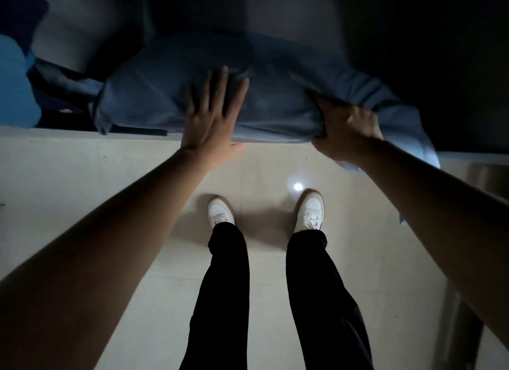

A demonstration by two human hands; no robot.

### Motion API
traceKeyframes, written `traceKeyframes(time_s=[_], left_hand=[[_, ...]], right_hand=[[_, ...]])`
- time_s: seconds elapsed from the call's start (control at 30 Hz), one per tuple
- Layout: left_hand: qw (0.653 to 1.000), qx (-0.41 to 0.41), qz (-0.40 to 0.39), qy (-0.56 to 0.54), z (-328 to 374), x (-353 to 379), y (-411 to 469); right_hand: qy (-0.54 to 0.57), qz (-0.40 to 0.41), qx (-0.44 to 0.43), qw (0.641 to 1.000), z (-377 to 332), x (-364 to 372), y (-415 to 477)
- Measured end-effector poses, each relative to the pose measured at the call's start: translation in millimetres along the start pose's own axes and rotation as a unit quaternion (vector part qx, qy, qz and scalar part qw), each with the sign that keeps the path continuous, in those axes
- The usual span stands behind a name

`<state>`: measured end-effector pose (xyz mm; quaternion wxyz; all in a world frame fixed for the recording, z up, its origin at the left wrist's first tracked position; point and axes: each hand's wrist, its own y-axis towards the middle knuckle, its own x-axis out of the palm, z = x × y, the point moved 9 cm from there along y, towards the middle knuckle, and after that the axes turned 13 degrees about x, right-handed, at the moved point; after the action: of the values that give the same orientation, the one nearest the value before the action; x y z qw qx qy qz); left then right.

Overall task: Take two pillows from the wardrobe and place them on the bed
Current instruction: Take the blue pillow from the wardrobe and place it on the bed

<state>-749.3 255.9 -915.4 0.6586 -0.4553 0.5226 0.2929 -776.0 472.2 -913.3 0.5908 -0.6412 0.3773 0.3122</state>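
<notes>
A grey-blue pillow (154,99) lies at the front of the dark wardrobe (413,53), partly sticking out over its lower edge. My left hand (212,116) lies flat on the pillow's front with fingers spread. My right hand (344,127) is closed on the pillow's right front edge, bunching the fabric. A loose flap of the pillowcase hangs down past my right wrist. No second pillow or bed can be made out.
A bright blue bundle (13,86) and dark items sit at the wardrobe's left. A pale wardrobe panel (80,25) stands behind them. Below is a light tiled floor (82,177) with my legs and white shoes (220,212). The wardrobe's right side is very dark.
</notes>
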Motion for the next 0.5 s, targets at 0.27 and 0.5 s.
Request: traceKeyframes(time_s=[0.27,0.5], left_hand=[[0.999,-0.027,-0.040,-0.021,23.3,-41.8,-18.6],[0.998,-0.025,-0.040,-0.031,41.4,-111.2,-53.5]], right_hand=[[0.023,-0.053,-0.012,0.998,-1.1,-18.7,-38.3],[0.044,-0.057,0.000,0.997,-0.5,-54.7,-104.4]])
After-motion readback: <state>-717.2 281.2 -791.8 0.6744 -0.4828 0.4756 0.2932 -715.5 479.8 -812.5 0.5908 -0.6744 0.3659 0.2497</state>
